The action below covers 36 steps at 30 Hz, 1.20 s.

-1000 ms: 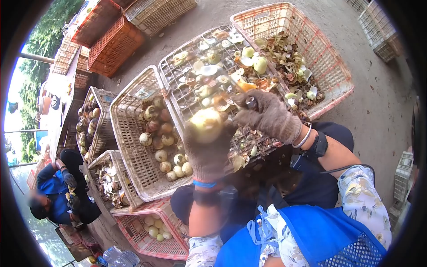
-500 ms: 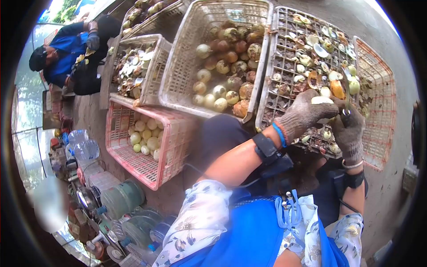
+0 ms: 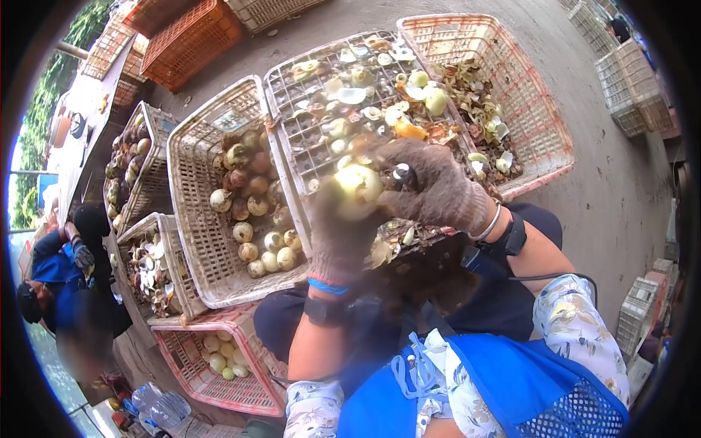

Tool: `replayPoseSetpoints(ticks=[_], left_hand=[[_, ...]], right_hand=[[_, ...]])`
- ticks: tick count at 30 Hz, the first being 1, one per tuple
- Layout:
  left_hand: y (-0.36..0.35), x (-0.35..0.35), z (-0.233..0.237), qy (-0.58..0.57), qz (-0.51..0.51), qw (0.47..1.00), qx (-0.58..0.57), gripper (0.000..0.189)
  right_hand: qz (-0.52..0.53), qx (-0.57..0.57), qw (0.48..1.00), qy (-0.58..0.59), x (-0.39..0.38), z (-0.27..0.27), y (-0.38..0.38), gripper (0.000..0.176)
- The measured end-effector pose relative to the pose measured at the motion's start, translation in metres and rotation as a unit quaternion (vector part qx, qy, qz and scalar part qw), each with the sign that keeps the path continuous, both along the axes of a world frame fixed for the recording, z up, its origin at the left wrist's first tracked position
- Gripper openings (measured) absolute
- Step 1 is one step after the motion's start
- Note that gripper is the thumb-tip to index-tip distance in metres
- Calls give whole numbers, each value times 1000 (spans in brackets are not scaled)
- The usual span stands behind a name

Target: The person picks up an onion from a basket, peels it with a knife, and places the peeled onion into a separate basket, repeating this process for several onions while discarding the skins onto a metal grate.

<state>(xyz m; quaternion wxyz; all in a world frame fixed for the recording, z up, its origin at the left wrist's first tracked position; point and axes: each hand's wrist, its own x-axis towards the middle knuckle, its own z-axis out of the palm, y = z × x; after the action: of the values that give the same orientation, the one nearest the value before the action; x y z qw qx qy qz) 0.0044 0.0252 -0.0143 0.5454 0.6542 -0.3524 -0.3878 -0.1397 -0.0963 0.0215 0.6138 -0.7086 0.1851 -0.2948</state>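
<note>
By the gloved left hand point(image 3: 337, 237), blurred and curled, a pale onion point(image 3: 358, 193) is held over the near side of the littered grid point(image 3: 299, 150). In the closed right hand point(image 3: 442, 186), a dark-handled tool point(image 3: 402, 174) is gripped.

My head camera faces forward and down, close above the left hand point(image 3: 339, 237) and right hand point(image 3: 438, 186), crates point(image 3: 191, 175) farther out.

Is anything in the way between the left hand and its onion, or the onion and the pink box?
Nothing visible between the left hand and the onion it holds. Toward the pink crate, the left knee and the big white crate's corner seem in between.
</note>
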Motion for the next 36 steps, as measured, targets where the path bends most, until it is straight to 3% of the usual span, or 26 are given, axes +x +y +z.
replayPoseSetpoints(ticks=[1,2,4,6,7,8,10,11,13,14,15,16,18,20,21,22,24,26,28,30,36], left_hand=[[-4,-5,13,38,-18,999,-30,48],[-3,-6,9,39,-25,999,-28,48],[1,-2,-7,-61,-82,993,-62,44],[1,0,-16,-12,-94,989,-111,42],[-1,-2,12,-201,-142,968,-54,42],[-2,-5,27,-382,-182,906,4,43],[-3,-8,17,-418,-161,892,-57,46],[-2,-8,11,-271,-151,950,-19,46],[-1,-12,10,-31,-119,992,23,48],[1,-11,7,-33,-123,992,22,48],[3,-8,-3,183,-92,979,9,49],[4,-7,-10,390,-55,919,-4,50],[8,-5,-21,390,-31,919,-39,49],[7,-2,1,85,-167,982,3,46],[8,-1,-5,25,-150,988,33,46],[8,0,-6,24,-150,988,33,46],[8,1,-8,244,-105,964,27,48],[8,5,-9,213,-114,970,36,49],[10,4,-4,182,-122,975,49,50],[7,0,19,328,-121,931,102,51],[7,-2,21,280,-127,944,123,53]], right_hand=[[-19,-138,989,40,1,9,0,41],[-25,-137,989,42,-1,10,-2,41],[10,-266,963,42,-4,13,-6,40],[8,-246,965,94,-9,27,-5,37],[17,-242,960,136,-11,31,-4,35],[27,-238,954,179,-12,35,-3,32],[30,-216,955,202,-12,37,-3,28],[26,-221,954,202,-13,33,-3,28],[11,-211,956,204,-13,25,-6,26],[7,-211,956,204,-13,23,-10,26],[23,-191,966,174,-14,20,-14,25],[39,-170,974,144,-14,16,-17,24],[21,-160,982,99,-16,9,-17,24],[44,-133,980,139,-15,23,-15,27],[49,-113,984,128,-16,19,-15,30],[49,-113,984,127,-16,19,-16,30],[95,-101,984,108,-16,20,-19,35],[121,-87,979,136,-17,23,-19,40],[138,-125,978,93,-17,16,-18,37],[154,-118,973,125,-19,21,-15,34],[139,-121,963,198,-19,35,-8,28]])
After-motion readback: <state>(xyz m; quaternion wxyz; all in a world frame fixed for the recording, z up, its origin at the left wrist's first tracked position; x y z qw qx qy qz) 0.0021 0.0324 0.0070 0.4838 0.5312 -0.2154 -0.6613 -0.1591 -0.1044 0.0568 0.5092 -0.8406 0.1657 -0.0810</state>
